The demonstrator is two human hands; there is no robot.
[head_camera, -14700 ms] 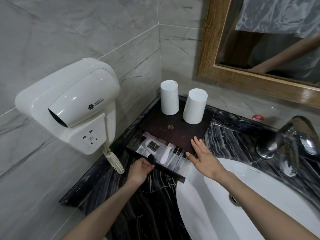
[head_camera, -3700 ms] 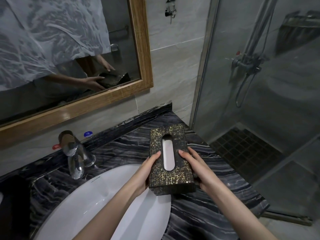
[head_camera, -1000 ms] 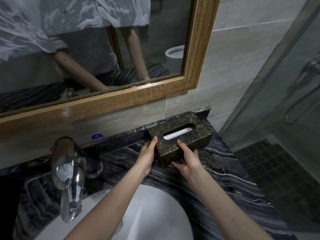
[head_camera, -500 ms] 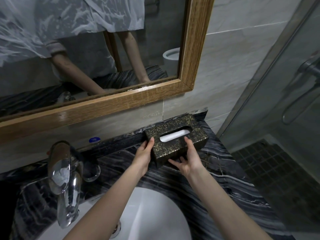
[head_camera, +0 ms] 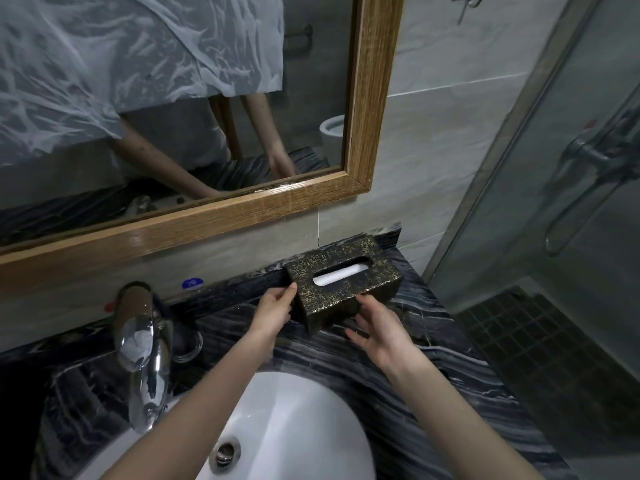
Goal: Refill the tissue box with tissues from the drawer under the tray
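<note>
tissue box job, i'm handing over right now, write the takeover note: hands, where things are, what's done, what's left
Left hand: fingers against the left end of the tissue box, no firm grip visible.
Right hand: fingers relaxed at the box's front lower edge.
The box sits on the countertop against the back ledge, below the mirror corner.
Done: white tissues show in the slot.
Left: let go. The drawer and tray are out of view, so check the drawer is closed.

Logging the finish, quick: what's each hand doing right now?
Left hand: open, fingers against the end of the black gold-crackled tissue box.
Right hand: open, fingertips touching its front.
</note>
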